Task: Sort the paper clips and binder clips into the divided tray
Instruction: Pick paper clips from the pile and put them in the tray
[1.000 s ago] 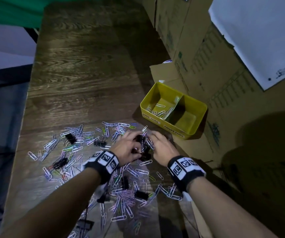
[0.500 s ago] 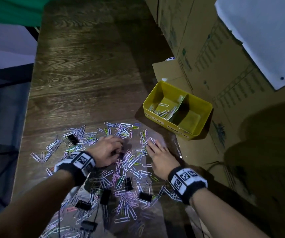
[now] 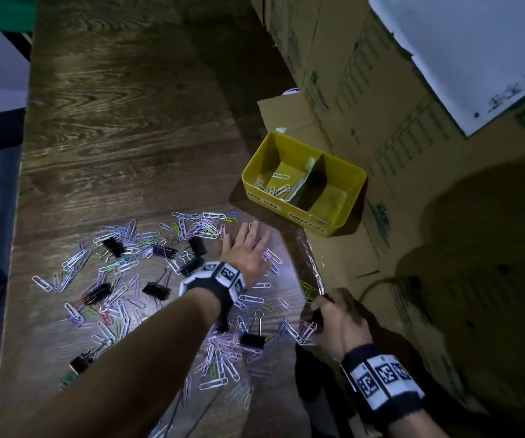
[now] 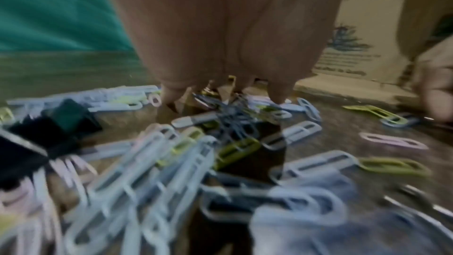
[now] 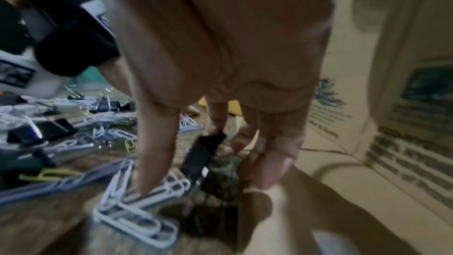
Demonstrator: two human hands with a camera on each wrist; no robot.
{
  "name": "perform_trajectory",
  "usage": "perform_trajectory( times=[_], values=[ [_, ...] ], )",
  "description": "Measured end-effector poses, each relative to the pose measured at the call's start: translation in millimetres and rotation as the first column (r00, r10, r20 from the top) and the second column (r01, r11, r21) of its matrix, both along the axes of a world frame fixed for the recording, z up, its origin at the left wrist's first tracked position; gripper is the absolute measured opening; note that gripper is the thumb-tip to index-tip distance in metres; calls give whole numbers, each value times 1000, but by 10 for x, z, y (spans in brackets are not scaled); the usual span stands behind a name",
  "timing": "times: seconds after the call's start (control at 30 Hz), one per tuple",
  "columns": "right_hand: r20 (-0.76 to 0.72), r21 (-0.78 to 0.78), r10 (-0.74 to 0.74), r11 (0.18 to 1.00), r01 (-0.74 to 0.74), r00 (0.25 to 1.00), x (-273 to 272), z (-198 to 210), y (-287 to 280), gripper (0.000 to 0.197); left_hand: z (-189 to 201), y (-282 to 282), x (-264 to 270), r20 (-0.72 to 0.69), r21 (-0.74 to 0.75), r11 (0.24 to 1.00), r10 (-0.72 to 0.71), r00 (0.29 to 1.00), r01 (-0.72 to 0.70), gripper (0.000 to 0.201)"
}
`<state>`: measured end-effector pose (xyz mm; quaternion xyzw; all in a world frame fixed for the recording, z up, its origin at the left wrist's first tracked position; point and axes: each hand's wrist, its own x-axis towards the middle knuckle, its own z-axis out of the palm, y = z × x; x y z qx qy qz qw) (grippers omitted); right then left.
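Head view: left hand (image 3: pixel 248 252) flat on paper clips (image 3: pixel 210 355); right hand (image 3: pixel 338 320) pinching binder clip (image 5: pixel 201 154), upright.

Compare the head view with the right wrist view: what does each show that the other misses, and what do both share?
Head view only: the yellow divided tray in full, with paper clips in its left compartment and the right one looking empty, plus the left hand lying flat on the table.

Right wrist view only: a close look under the right hand, whose fingers pinch a black binder clip.

Both: scattered paper clips, loose black binder clips, the printed cardboard boxes and the left wristband.
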<state>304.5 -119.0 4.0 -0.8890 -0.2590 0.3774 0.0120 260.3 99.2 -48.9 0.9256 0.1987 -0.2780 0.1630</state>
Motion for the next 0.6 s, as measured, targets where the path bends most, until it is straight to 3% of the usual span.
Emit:
perform_trajectory(
  times=[0.07,0.17,0.27,0.33,0.4,0.47,0.53,0.6],
  values=[
    [-24,41,-50,998,51,998,-12,-93,-77,30,-27,-222,-118,12,-27,1000,2,1000,-2,65],
    [36,161,-65,985,58,997,49,-213,-148,28,26,-522,-329,55,-77,989,-123,991,127,61],
    [99,219,-30,976,8,995,233,-226,-121,27,92,-701,-564,157,-24,981,-188,969,194,60],
    [128,263,-91,963,55,988,349,-210,-53,26,140,-763,-762,235,44,972,-235,943,232,55],
    [183,340,-199,932,128,963,433,-228,7,20,167,-820,-957,208,76,950,-311,928,301,46],
    [199,333,-230,930,155,953,471,-231,34,19,117,-846,-1125,177,88,933,-359,916,349,35],
    [202,272,-164,956,106,966,490,-199,18,25,91,-783,-1229,173,122,928,-368,913,351,31],
    [306,242,-97,970,21,947,428,-139,-35,36,106,-693,-1329,215,165,927,-366,906,335,29]
  ],
)
